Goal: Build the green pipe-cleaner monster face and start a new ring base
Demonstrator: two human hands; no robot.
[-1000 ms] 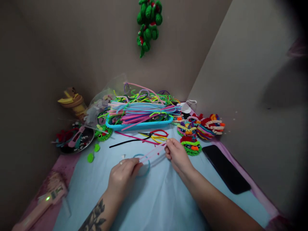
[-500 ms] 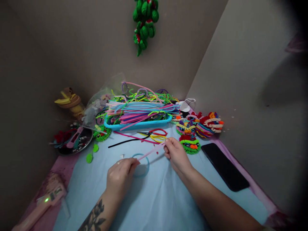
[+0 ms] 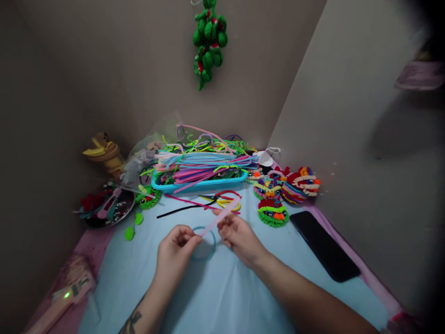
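Observation:
My left hand (image 3: 175,253) pinches one end of a pink pipe cleaner (image 3: 227,211) between thumb and fingertips. The pipe cleaner slants up to the right, slightly blurred, its far end free. My right hand (image 3: 241,239) is right beside it, fingers loosely bent and apart, one fingertip showing past the pipe cleaner. Whether they touch I cannot tell. Below lies a light blue pipe cleaner ring (image 3: 212,250) on the blue cloth. Beyond the hands are red-handled pliers (image 3: 227,194), yellow-handled scissors (image 3: 232,204), and a dark pink pipe cleaner (image 3: 184,200).
A blue tray (image 3: 201,185) heaped with pipe cleaners stands at the back. Colourful pipe cleaner faces (image 3: 273,215) and a black phone (image 3: 325,246) lie right. At left are a metal bowl (image 3: 132,204), green discs (image 3: 129,233) and a pink glue gun (image 3: 69,297). Walls rise behind and right.
My right hand has come off the pipe cleaner's far end and moved left and down towards my left hand. My left hand has turned, still gripping its end.

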